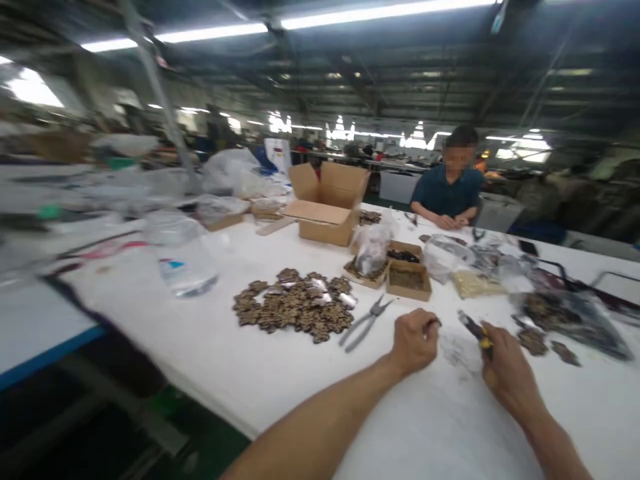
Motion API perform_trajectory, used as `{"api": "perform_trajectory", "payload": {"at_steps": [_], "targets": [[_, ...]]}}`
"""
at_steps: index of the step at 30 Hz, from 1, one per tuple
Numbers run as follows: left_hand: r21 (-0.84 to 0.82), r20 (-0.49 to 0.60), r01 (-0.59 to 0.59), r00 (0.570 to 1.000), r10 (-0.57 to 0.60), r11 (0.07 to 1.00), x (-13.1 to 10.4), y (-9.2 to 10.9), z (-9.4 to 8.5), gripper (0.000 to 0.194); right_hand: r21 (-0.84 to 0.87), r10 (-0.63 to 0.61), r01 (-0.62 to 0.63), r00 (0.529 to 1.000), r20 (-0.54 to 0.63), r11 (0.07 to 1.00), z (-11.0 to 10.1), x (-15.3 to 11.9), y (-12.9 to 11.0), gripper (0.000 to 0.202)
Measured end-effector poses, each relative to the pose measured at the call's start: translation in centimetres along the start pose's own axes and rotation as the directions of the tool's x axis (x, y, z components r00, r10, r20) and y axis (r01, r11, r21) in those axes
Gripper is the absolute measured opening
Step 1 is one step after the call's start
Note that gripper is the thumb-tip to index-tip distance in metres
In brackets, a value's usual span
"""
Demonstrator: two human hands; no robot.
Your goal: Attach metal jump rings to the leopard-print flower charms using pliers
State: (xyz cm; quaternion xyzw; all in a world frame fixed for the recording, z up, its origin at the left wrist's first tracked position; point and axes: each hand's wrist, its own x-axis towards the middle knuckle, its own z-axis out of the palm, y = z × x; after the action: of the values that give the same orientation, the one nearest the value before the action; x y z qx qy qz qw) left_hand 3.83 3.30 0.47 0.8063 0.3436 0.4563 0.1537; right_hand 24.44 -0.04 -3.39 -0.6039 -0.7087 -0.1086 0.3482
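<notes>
My left hand (414, 341) is closed in a pinch over the white table, with a small dark piece at its fingertips, too small to name. In my right hand (509, 370) is a pair of pliers (473, 328) with yellow on the handles, its jaws pointing up and left toward the left hand. Between the two hands several tiny bits (457, 350) lie scattered on the tabletop. Left of my left hand rest long-nose pliers (366, 325) with grey handles, jaws apart. Beyond them spreads a pile of brown patterned flat pieces (295, 307).
Small cardboard trays (409, 287) with dark parts stand ahead, behind them an open carton (327, 230). Plastic bags (575, 320) and loose brown pieces (533, 341) lie to the right. Across the white table (210, 360) sits a person (447, 187). A water bottle (187, 270) lies left.
</notes>
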Motion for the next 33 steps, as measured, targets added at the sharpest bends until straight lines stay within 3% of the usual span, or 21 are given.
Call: {"api": "perform_trajectory", "payload": {"at_steps": [2,5,10,33], "targets": [[-0.099,-0.055,0.008,0.998,-0.013,0.995,0.6,0.3,2.0,0.015,-0.086,0.033,-0.03,0.999,0.031,0.996,-2.3,-1.8,2.9,0.049],[-0.149,-0.099,-0.019,0.995,0.004,0.989,0.7,-0.2,1.8,0.011,-0.093,0.011,-0.003,0.996,0.088,0.996,-2.2,-2.5,4.0,0.069],[-0.142,-0.142,-0.03,0.99,0.009,0.989,0.4,-0.5,1.1,0.01,-0.056,-0.045,0.05,0.994,0.099,0.997,-0.5,-2.3,4.0,0.075],[-0.116,-0.053,-0.069,0.997,0.063,0.991,0.5,0.0,1.1,0.01,-0.131,-0.06,0.081,0.986,0.154,0.988,-1.8,-1.8,2.7,0.077]]}}
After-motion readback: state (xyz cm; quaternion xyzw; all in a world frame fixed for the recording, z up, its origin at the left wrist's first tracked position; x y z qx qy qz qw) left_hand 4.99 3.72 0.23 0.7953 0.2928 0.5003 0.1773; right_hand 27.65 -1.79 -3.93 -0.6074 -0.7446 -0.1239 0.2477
